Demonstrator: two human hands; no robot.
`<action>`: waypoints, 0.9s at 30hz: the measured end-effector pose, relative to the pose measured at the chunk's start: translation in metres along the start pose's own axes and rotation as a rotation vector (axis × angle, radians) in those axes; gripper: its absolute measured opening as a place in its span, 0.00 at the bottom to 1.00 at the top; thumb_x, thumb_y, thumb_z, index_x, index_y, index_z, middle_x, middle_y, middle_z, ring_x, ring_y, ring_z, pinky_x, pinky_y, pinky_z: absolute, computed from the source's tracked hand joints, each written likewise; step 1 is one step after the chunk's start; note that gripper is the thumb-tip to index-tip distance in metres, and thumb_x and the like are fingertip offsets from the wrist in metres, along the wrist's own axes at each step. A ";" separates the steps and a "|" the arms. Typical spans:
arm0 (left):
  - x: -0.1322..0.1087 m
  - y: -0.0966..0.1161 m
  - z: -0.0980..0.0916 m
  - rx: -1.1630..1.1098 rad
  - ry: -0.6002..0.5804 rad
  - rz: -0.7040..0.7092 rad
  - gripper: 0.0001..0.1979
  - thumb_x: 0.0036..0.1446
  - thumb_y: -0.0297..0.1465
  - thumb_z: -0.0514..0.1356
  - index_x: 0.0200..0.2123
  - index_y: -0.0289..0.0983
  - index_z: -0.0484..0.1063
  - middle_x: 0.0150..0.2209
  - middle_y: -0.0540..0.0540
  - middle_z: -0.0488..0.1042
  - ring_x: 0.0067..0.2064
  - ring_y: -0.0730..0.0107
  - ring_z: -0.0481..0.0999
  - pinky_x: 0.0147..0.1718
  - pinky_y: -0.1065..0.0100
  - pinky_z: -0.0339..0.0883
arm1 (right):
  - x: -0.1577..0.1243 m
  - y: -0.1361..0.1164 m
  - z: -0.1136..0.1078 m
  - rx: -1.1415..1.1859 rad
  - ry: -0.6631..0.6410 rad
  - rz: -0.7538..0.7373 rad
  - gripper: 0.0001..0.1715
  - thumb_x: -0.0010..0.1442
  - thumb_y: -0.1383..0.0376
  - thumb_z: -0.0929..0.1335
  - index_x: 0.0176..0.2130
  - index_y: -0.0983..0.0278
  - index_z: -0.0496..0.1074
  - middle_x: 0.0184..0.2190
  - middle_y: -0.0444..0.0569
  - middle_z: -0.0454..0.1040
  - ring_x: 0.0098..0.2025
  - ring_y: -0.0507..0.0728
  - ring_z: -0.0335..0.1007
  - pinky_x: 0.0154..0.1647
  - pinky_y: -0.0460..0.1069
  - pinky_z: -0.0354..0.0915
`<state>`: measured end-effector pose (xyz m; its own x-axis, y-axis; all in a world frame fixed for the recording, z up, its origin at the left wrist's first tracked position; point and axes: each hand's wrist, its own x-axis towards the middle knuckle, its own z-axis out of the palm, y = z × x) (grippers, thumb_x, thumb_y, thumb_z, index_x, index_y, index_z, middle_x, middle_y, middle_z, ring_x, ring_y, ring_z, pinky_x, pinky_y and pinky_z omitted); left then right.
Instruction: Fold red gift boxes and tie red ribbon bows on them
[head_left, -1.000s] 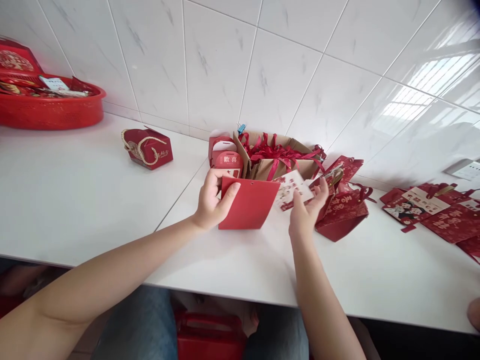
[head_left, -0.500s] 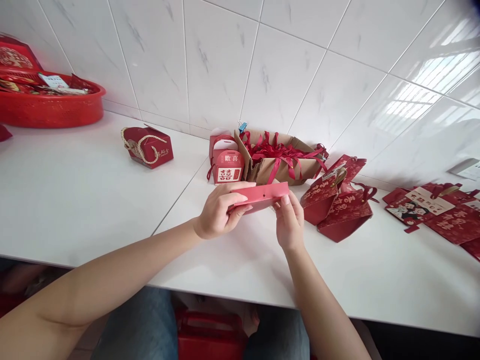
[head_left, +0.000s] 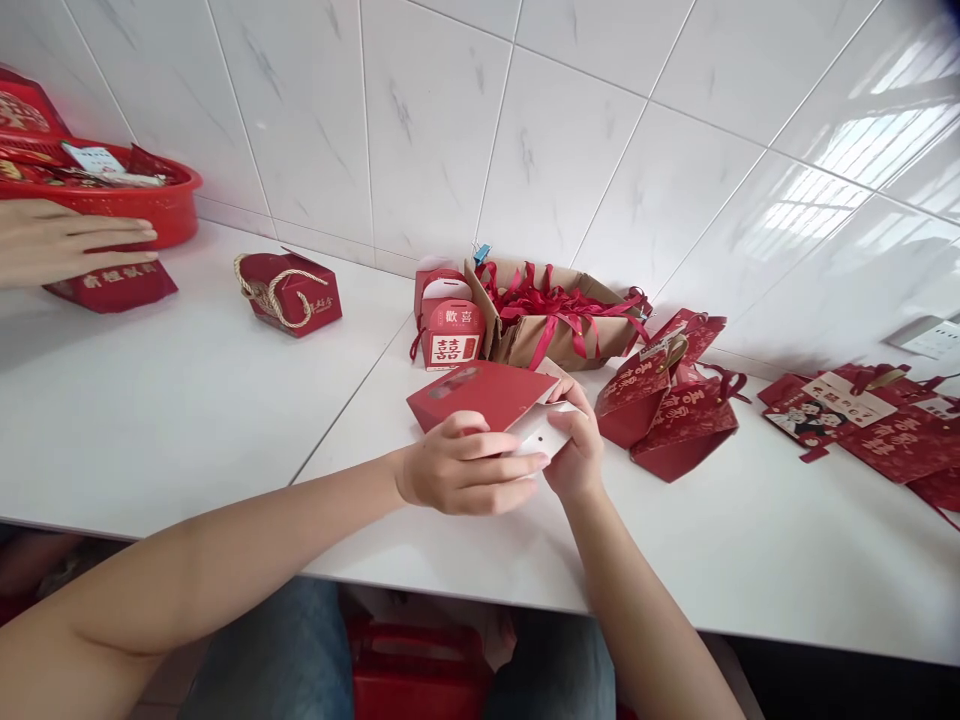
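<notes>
Between my two hands is a red paper gift box [head_left: 487,390], partly folded, with a white inner flap that has a small hole facing me. My left hand [head_left: 469,468] wraps the near side, its fingers closed over the flap. At the box's right end, my right hand [head_left: 576,440] pinches the edge of the white flap between thumb and fingers. Right behind the held box stand small red boxes [head_left: 454,335] with gold-white lettering, beside a cardboard box [head_left: 517,345] filled with red ribbons [head_left: 555,305].
Another person's hand [head_left: 75,240] reaches in at the left over a red box [head_left: 120,285], near a red plastic basket [head_left: 176,205] of packets. A rope-handled red box [head_left: 300,300] stands left of centre. Red gift bags [head_left: 690,425] and flat printed ones [head_left: 892,435] lie right. A tiled wall [head_left: 442,130] bounds the back.
The gift box has tilted and turned, so its red panel and white inner flap now show. My left hand has moved over the flap. Another person's hand and a red box have appeared at left.
</notes>
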<state>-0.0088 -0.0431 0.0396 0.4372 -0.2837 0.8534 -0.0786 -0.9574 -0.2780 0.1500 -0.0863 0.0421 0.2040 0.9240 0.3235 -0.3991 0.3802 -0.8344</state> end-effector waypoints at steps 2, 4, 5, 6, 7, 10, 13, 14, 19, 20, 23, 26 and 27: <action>0.000 0.003 0.003 -0.064 -0.011 0.010 0.11 0.52 0.24 0.63 0.33 0.49 0.69 0.40 0.58 0.81 0.35 0.70 0.79 0.29 0.66 0.67 | 0.000 0.000 -0.001 0.011 0.027 -0.003 0.05 0.43 0.69 0.64 0.24 0.62 0.61 0.23 0.40 0.61 0.25 0.50 0.57 0.26 0.45 0.56; 0.001 0.006 0.005 -0.167 -0.057 -0.056 0.11 0.53 0.25 0.63 0.34 0.50 0.70 0.40 0.57 0.81 0.36 0.70 0.80 0.31 0.66 0.70 | 0.001 0.001 -0.001 0.008 0.038 -0.004 0.06 0.42 0.70 0.63 0.22 0.62 0.58 0.22 0.40 0.58 0.25 0.50 0.55 0.27 0.45 0.56; 0.001 0.007 0.006 -0.227 -0.092 -0.110 0.11 0.53 0.26 0.62 0.34 0.51 0.70 0.40 0.57 0.81 0.36 0.70 0.80 0.32 0.66 0.71 | 0.001 0.001 -0.001 0.004 0.036 -0.004 0.06 0.42 0.70 0.63 0.22 0.62 0.57 0.21 0.40 0.57 0.25 0.50 0.54 0.28 0.46 0.56; 0.001 0.007 0.007 -0.285 -0.124 -0.166 0.11 0.53 0.26 0.62 0.34 0.52 0.70 0.40 0.57 0.80 0.36 0.70 0.80 0.33 0.66 0.72 | 0.002 0.001 -0.001 0.005 0.034 -0.007 0.06 0.42 0.70 0.63 0.22 0.62 0.57 0.21 0.40 0.57 0.25 0.50 0.54 0.28 0.46 0.56; 0.001 0.008 0.007 -0.330 -0.151 -0.212 0.11 0.53 0.27 0.62 0.34 0.52 0.71 0.40 0.57 0.80 0.36 0.69 0.80 0.32 0.66 0.73 | 0.002 0.001 -0.001 0.009 0.031 -0.012 0.07 0.41 0.70 0.63 0.22 0.62 0.57 0.21 0.40 0.57 0.25 0.50 0.54 0.28 0.47 0.56; 0.001 0.010 0.009 -0.330 -0.156 -0.222 0.08 0.54 0.28 0.62 0.33 0.51 0.71 0.39 0.56 0.81 0.35 0.69 0.80 0.32 0.66 0.73 | 0.003 0.002 -0.002 0.045 0.017 -0.017 0.07 0.40 0.70 0.63 0.21 0.62 0.57 0.22 0.40 0.57 0.26 0.51 0.54 0.29 0.47 0.56; -0.001 0.011 0.009 -0.279 -0.049 -0.114 0.08 0.54 0.29 0.63 0.34 0.48 0.70 0.39 0.53 0.81 0.36 0.68 0.79 0.32 0.65 0.72 | 0.004 0.002 -0.003 0.071 -0.001 -0.016 0.06 0.40 0.71 0.63 0.21 0.62 0.58 0.22 0.40 0.58 0.26 0.51 0.55 0.29 0.47 0.57; -0.002 0.012 0.008 -0.277 -0.008 -0.091 0.07 0.54 0.31 0.63 0.36 0.48 0.69 0.40 0.51 0.81 0.37 0.67 0.79 0.34 0.64 0.72 | 0.004 0.002 -0.004 0.066 -0.005 -0.018 0.06 0.40 0.71 0.63 0.21 0.62 0.58 0.21 0.40 0.57 0.26 0.51 0.55 0.29 0.47 0.56; -0.002 0.012 0.003 -0.221 0.106 -0.179 0.11 0.58 0.34 0.56 0.45 0.42 0.64 0.40 0.43 0.79 0.38 0.61 0.78 0.37 0.58 0.71 | 0.004 0.002 -0.006 -0.030 0.017 -0.046 0.04 0.40 0.70 0.62 0.22 0.61 0.61 0.21 0.41 0.58 0.24 0.51 0.54 0.25 0.46 0.53; 0.000 0.012 0.001 -0.204 0.134 -0.225 0.12 0.58 0.30 0.55 0.46 0.42 0.63 0.39 0.43 0.79 0.38 0.62 0.78 0.37 0.58 0.71 | 0.004 0.002 -0.006 -0.052 0.016 -0.058 0.04 0.40 0.69 0.62 0.23 0.61 0.62 0.22 0.41 0.59 0.24 0.51 0.54 0.25 0.46 0.53; 0.007 0.009 -0.005 -0.152 0.241 -0.408 0.16 0.55 0.23 0.56 0.47 0.41 0.63 0.39 0.43 0.76 0.40 0.63 0.76 0.39 0.59 0.71 | 0.000 0.004 -0.005 -0.153 0.016 -0.128 0.04 0.42 0.68 0.63 0.25 0.61 0.63 0.23 0.42 0.60 0.26 0.52 0.55 0.26 0.47 0.53; 0.016 0.002 -0.015 -0.157 0.251 -0.719 0.12 0.55 0.26 0.57 0.44 0.38 0.67 0.40 0.42 0.75 0.42 0.62 0.74 0.42 0.59 0.70 | -0.004 0.004 -0.002 -0.296 0.044 -0.243 0.01 0.48 0.66 0.65 0.26 0.61 0.65 0.24 0.42 0.61 0.28 0.52 0.56 0.29 0.47 0.55; 0.020 -0.002 -0.019 -0.202 0.214 -0.845 0.09 0.55 0.28 0.58 0.42 0.37 0.69 0.40 0.42 0.75 0.42 0.62 0.74 0.41 0.61 0.70 | -0.005 0.003 0.000 -0.323 0.049 -0.279 0.03 0.51 0.64 0.65 0.26 0.61 0.66 0.24 0.42 0.62 0.29 0.52 0.58 0.31 0.48 0.56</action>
<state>-0.0174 -0.0482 0.0653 0.2459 0.5358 0.8077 0.0293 -0.8371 0.5463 0.1482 -0.0900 0.0381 0.3100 0.7813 0.5418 -0.0239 0.5761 -0.8170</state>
